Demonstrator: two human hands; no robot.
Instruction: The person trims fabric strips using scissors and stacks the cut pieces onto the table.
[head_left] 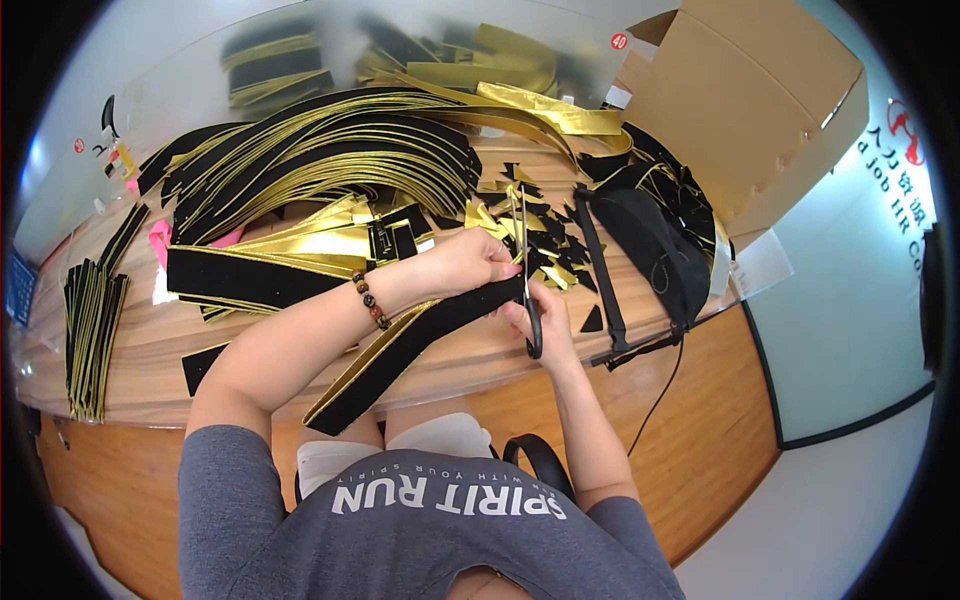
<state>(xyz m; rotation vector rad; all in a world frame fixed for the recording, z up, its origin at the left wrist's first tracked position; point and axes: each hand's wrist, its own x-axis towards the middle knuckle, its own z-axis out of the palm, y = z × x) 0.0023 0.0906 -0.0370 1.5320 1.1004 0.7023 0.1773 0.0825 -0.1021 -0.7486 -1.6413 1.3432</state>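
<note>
My left hand [468, 262] pinches the end of a black strip [390, 360] with a gold underside, which hangs down to the left over the table's front edge. In my right hand [545, 315] are black-handled scissors [533, 318], their blades pointing away from me beside the strip's end. Small black and gold scraps [550, 240] lie just beyond both hands. Under and beside my left forearm is a stack of folded black and gold strips [240, 278].
Behind lies a large bundle of curved strips [330, 140]. Another bundle [95, 330] is at the left. A black pouch [655, 245] lies at the right, near more strips and an open cardboard box [760, 100]. The wooden table [470, 362] has a clear cover.
</note>
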